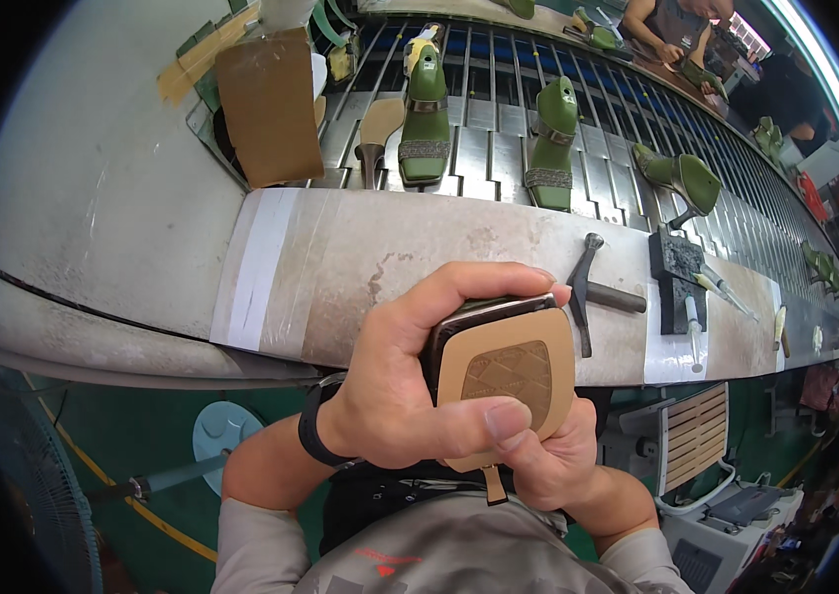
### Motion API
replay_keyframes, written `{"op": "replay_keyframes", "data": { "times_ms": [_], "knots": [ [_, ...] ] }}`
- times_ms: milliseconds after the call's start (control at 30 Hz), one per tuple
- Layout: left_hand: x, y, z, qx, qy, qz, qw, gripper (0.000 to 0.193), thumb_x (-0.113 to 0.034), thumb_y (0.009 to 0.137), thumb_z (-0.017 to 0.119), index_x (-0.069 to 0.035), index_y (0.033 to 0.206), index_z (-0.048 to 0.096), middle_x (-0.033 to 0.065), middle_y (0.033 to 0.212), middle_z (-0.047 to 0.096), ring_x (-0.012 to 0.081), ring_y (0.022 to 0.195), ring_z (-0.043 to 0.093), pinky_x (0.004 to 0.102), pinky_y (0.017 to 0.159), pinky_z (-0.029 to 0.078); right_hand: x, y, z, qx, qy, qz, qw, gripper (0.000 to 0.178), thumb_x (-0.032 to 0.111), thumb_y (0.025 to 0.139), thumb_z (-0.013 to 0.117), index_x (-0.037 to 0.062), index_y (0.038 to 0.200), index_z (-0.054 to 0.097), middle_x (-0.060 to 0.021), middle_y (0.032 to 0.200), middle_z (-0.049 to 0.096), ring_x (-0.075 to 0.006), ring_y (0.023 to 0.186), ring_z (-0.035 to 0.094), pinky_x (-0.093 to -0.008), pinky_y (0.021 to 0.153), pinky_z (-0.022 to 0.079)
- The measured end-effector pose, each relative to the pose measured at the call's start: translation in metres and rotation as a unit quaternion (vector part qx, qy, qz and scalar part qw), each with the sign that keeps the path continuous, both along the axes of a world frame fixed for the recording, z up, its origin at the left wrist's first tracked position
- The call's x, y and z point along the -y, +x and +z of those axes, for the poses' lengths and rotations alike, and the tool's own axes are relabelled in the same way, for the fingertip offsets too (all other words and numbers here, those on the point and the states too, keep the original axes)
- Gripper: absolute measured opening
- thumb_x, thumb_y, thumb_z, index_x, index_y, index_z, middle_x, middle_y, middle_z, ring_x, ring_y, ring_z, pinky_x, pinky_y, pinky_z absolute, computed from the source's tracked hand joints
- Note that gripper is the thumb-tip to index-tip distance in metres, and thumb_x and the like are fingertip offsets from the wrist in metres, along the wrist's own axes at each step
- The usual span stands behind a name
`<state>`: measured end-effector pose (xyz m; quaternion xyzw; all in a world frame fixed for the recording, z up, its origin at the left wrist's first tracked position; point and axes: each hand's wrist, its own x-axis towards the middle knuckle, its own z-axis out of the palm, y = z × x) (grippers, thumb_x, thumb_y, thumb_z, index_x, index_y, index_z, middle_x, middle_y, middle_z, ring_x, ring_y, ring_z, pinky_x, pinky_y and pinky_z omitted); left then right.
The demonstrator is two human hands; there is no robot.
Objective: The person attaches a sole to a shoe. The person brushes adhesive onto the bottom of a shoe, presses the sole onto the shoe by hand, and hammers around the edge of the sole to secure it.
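Note:
A heeled shoe is held close in front of me with its tan sole (556, 346) facing up; a brown patterned patch covers the middle of the forepart. Its dark, shiny upper edge shows along the toe, and the small tan heel tip (495, 486) points down toward my body. My left hand (415, 361) wraps round the toe end, fingers over the far edge and thumb pressed on the sole. Gripping the near side, my right hand (553, 460) has its thumb beside the left thumb. Most of the upper is hidden.
On the bench (340, 247) lies a hammer (588, 292), with a black block (679, 259) and brushes to its right. Several green lasts wearing sandals (426, 124) stand on the slatted metal conveyor (484, 148). Brown cardboard (269, 109) stands at left. A co-worker (672, 30) sits across the line.

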<state>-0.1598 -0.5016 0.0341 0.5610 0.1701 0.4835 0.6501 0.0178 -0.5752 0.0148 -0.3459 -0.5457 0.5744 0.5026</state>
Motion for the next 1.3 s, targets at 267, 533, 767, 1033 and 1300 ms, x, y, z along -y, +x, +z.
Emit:
{"op": "replay_keyframes", "data": {
  "times_ms": [267, 533, 767, 1033, 1300],
  "knots": [
    [0.001, 0.002, -0.001, 0.001, 0.015, -0.006, 1.000, 0.076, -0.029, 0.083, 0.083, 0.005, 0.143, 0.050, 0.0288, 0.140, 0.062, 0.0329, 0.132, 0.062, 0.0446, 0.110, 0.052, 0.000, 0.004, 0.004, 0.021, 0.018, 0.004, 1.000, 0.019, 0.011, 0.104, 0.065, -0.0040, 0.109, 0.076, -0.0100, 0.094, 0.080, -0.0135, 0.081, 0.073, -0.0286, 0.073, 0.058],
    [0.007, 0.004, 0.004, -0.004, 0.003, -0.004, 1.000, 0.062, -0.027, 0.091, 0.073, 0.006, 0.140, 0.052, 0.0298, 0.140, 0.062, 0.0337, 0.134, 0.061, 0.0450, 0.112, 0.051, 0.002, 0.003, 0.005, 0.012, 0.009, -0.013, 1.000, 0.019, 0.012, 0.104, 0.066, -0.0040, 0.104, 0.076, -0.0085, 0.088, 0.079, -0.0125, 0.076, 0.072, -0.0273, 0.068, 0.056],
    [0.009, 0.002, 0.010, -0.028, -0.037, -0.018, 0.999, 0.054, -0.018, 0.098, 0.063, 0.006, 0.145, 0.051, 0.0291, 0.145, 0.060, 0.0324, 0.135, 0.060, 0.0445, 0.113, 0.049, 0.003, 0.006, 0.007, 0.004, 0.007, -0.002, 1.000, 0.019, 0.012, 0.105, 0.064, -0.0037, 0.104, 0.075, -0.0079, 0.089, 0.077, -0.0104, 0.077, 0.069, -0.0265, 0.068, 0.055],
    [0.003, 0.011, 0.011, -0.061, -0.010, -0.031, 0.998, 0.061, -0.020, 0.097, 0.065, 0.005, 0.150, 0.047, 0.0264, 0.151, 0.055, 0.0282, 0.138, 0.057, 0.0417, 0.114, 0.047, 0.004, 0.016, 0.009, -0.059, -0.081, 0.000, 0.995, 0.022, 0.013, 0.107, 0.061, -0.0034, 0.111, 0.074, -0.0076, 0.100, 0.077, -0.0115, 0.088, 0.069, -0.0280, 0.076, 0.055],
    [-0.016, 0.024, 0.004, -0.006, -0.009, -0.077, 0.997, 0.071, -0.049, 0.114, 0.035, 0.010, 0.152, 0.042, 0.0267, 0.155, 0.051, 0.0302, 0.140, 0.055, 0.0425, 0.117, 0.044, -0.001, 0.023, 0.017, 0.010, -0.099, -0.054, 0.994, 0.031, 0.018, 0.107, 0.062, -0.0085, 0.121, 0.067, -0.0114, 0.100, 0.077, -0.0152, 0.086, 0.072, -0.0295, 0.075, 0.058]
  ]
}}
